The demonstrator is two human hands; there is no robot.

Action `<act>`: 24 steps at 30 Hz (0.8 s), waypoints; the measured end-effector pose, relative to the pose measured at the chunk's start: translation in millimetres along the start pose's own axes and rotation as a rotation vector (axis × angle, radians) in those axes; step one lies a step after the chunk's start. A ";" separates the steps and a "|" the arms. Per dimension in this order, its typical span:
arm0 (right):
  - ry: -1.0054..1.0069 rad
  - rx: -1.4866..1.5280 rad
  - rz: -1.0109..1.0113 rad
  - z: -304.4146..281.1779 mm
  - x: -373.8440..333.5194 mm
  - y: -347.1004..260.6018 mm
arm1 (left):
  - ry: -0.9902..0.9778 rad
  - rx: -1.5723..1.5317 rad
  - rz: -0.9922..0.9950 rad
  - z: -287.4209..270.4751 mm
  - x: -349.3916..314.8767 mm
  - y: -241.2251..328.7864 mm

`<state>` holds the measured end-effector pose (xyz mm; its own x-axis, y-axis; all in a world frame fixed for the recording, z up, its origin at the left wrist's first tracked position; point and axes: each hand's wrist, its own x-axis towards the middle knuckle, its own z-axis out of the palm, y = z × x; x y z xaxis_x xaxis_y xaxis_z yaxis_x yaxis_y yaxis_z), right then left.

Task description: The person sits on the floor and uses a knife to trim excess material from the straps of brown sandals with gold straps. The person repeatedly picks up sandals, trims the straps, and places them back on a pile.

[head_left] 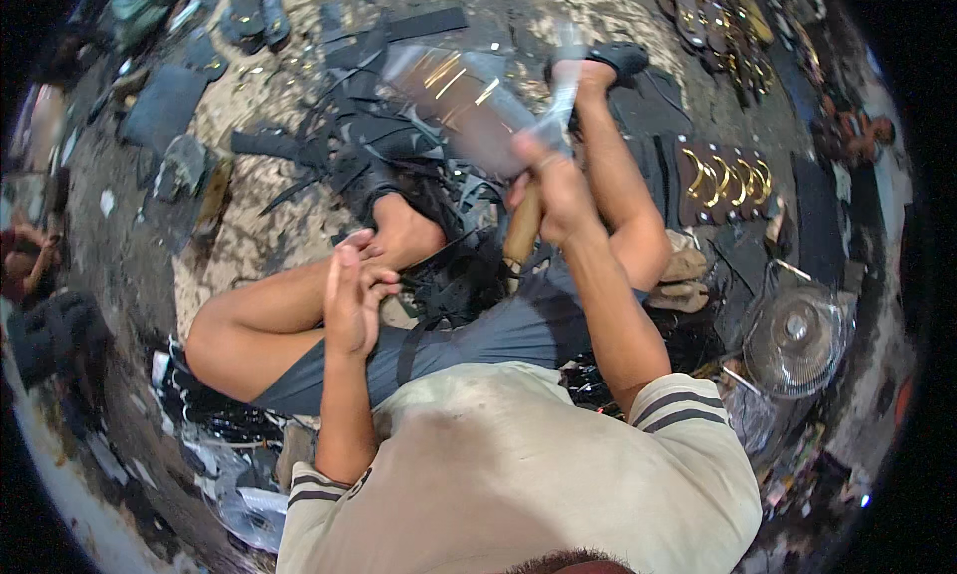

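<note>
Cream shirt (518,474) nearest; my right hand (558,190) grips a wooden-handled cleaver (469,100), its blurred blade raised up-left of my open, flat left hand (351,290), over black strips (439,275).

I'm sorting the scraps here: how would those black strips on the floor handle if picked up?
The black strips look thin and flat, so probably light and floppy, drooping from a grip. They lie tangled and overlapping, so lifting one may drag others along. They seem matte, so probably not slippery.

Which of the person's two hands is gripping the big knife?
The right hand, raised and closed on the wooden handle of the cleaver. The left hand is open, holding nothing.
</note>
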<state>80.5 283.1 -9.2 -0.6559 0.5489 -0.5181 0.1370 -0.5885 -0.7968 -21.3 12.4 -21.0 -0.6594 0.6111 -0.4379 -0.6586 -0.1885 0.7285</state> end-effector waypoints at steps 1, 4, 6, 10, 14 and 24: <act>0.081 0.307 -0.166 -10.8 5.8 -9.2 | -0.010 -0.015 0.013 -6.7 3.3 -0.5; 0.266 0.103 -0.543 -30.9 25.1 -18.1 | 0.059 -0.003 0.022 -0.1 12.0 -1.8; 0.363 -0.392 -0.347 -63.4 47.8 16.2 | 0.042 0.051 0.006 11.8 15.0 -2.4; 0.251 -1.214 -0.466 -127.4 91.3 101.9 | 0.047 0.072 -0.029 28.4 23.4 -17.5; 0.261 -1.148 -0.479 -82.0 70.1 83.8 | 0.003 0.029 -0.088 19.0 44.2 -40.6; -0.214 -0.830 -0.729 39.9 -53.6 8.2 | 0.013 0.021 0.195 34.3 49.5 -12.5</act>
<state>87.2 225.1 24.5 -0.8842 0.4404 0.1560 0.0686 0.4525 -0.8891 -33.4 71.3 -33.8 -0.7785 0.5544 -0.2941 -0.5101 -0.2860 0.8112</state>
